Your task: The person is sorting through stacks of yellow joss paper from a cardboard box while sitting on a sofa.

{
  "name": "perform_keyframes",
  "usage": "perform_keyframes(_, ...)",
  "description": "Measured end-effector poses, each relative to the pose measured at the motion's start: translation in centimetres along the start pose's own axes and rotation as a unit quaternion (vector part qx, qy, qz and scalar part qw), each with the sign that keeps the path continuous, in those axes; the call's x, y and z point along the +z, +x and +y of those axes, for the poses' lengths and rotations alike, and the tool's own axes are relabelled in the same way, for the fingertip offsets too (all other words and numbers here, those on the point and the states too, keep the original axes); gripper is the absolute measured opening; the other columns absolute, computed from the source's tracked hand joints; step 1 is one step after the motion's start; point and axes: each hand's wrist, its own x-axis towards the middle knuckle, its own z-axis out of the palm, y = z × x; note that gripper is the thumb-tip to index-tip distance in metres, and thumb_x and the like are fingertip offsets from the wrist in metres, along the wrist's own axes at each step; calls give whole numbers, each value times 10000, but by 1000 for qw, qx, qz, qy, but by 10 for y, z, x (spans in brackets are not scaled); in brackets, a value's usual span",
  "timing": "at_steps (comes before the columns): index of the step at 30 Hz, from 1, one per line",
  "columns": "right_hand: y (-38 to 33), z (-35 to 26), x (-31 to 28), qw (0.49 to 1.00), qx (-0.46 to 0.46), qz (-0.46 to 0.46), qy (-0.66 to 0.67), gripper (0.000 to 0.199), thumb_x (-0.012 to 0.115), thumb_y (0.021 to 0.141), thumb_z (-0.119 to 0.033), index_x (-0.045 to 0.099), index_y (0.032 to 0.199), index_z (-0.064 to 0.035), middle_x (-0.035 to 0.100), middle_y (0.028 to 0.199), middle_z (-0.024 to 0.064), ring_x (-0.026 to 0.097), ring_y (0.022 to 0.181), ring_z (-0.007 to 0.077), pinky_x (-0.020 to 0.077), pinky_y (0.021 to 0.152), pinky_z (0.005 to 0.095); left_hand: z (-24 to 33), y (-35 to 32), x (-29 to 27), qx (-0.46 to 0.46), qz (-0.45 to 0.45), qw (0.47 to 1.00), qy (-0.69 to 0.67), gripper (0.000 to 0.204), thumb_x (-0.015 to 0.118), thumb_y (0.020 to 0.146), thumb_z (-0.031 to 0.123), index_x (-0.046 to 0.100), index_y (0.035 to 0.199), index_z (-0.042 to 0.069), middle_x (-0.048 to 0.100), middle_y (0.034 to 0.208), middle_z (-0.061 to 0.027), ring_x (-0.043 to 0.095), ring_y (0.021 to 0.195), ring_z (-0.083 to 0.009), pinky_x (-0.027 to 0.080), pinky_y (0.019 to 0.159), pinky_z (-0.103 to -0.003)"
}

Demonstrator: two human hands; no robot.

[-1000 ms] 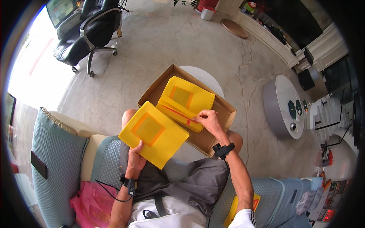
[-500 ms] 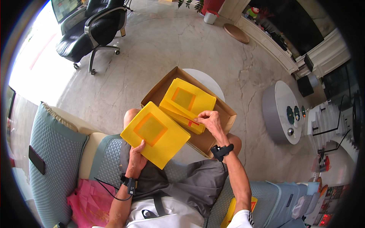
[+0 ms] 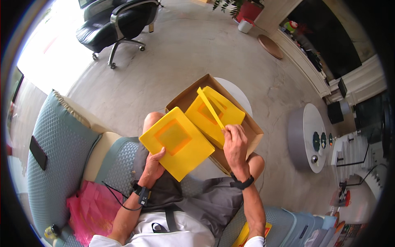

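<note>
My left hand (image 3: 154,166) holds a flat yellow packet (image 3: 193,154) with an orange-edged square window, its thumb lying on top. Whether more packets lie beneath it is hidden. Pinched in the fingers of my right hand (image 3: 235,146) is another thin yellow packet (image 3: 210,108), tilted up so that it shows almost edge-on. Below it, a stack of similar yellow packets (image 3: 232,109) lies in a shallow open cardboard box (image 3: 187,92). The held packet in my left hand overlaps the box's near left side.
Beyond the box shows a round white surface (image 3: 240,95). On the sofa are a pink plastic bag (image 3: 92,210), a dark phone (image 3: 38,152) and more yellow packets (image 3: 242,236) by my right forearm. A black office chair (image 3: 119,29) stands far left, a round table (image 3: 304,138) at right.
My right hand has raised one packet's edge off the stack, turning it up almost edge-on. My left hand keeps its packet. The whole view has shifted slightly.
</note>
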Motion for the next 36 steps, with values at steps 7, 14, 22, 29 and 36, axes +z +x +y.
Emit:
perform_keyframes(7, -44, -71, 40, 987, -129, -90, -39, 204, 665, 852, 17, 691, 1053, -1, 634, 966, 147, 622, 887, 342, 520, 804, 454, -5, -1, -1, -1, -41, 999, -5, 508, 671, 1045, 231, 467, 1486, 84, 615, 1373, -93, 623, 1246, -256, 523, 1058, -424)
perform_keyframes(14, -78, -94, 70, 973, -154, -167, -49, 201, 665, 842, -33, 691, 1037, 4, 598, 933, 129, 601, 875, 307, 496, 767, 413, 0, -10, 6, 13, -98, 995, 0, 670, 738, 995, 377, 429, 1503, 69, 575, 1431, -88, 589, 1277, -239, 491, 1086, -420)
perform_keyframes(22, -89, -105, 74, 965, -169, -198, -44, 137, 639, 852, -47, 671, 982, -19, 569, 895, 116, 588, 852, 299, 486, 750, 415, 1, -7, 8, 5, -82, 997, 7, 583, 730, 1010, 303, 473, 1467, 48, 600, 1395, -88, 601, 1245, -221, 498, 1058, -391)
perform_keyframes(29, -92, -109, 75, 962, -179, -201, -41, 113, 621, 865, -63, 660, 966, -29, 556, 886, 113, 581, 849, 296, 483, 750, 411, 4, -8, 13, -2, -77, 997, -10, 452, 689, 1035, 243, 538, 1412, 42, 638, 1339, -79, 627, 1193, -207, 509, 1034, -381)
perform_keyframes(36, -94, -114, 75, 962, -176, -206, -39, 105, 624, 867, -70, 652, 962, -34, 557, 900, 112, 579, 854, 291, 483, 748, 407, 4, -8, 12, -6, -58, 998, -8, 430, 659, 1054, 240, 539, 1423, 53, 630, 1358, -82, 618, 1213, -222, 503, 1053, -398)
